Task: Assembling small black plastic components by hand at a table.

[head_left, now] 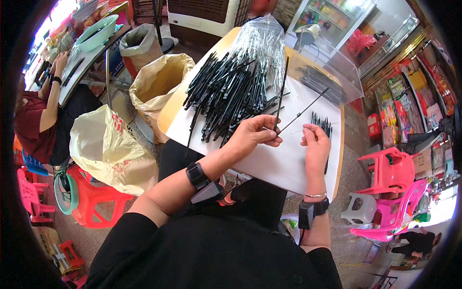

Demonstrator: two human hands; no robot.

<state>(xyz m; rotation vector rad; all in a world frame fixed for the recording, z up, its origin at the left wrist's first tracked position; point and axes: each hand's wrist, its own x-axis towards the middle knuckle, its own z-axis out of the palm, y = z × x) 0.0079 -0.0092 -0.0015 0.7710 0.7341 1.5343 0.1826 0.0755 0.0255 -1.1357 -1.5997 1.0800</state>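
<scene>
My left hand (257, 134) is closed in a pinch on two thin black rods. One black rod (283, 89) rises almost upright from the fingers; the other, thinner rod (308, 107) slants up to the right and carries a small dark piece partway along. Just to the right, my right hand (316, 142) has thumb and forefinger pressed together on a fine wire, whose curled end shows faintly between the hands. Beyond my left hand lies a big heap of black rods (228, 94). Behind my right hand is a smaller row of dark rods (322, 126).
The white-topped table (267, 166) also bears clear plastic wrap (262, 38) and a grey bundle of rods (320, 82). Open sacks (159, 82) and a cream bag (113, 149) stand left. A person (41, 115) works at another table. Plastic chairs (394, 168) stand right.
</scene>
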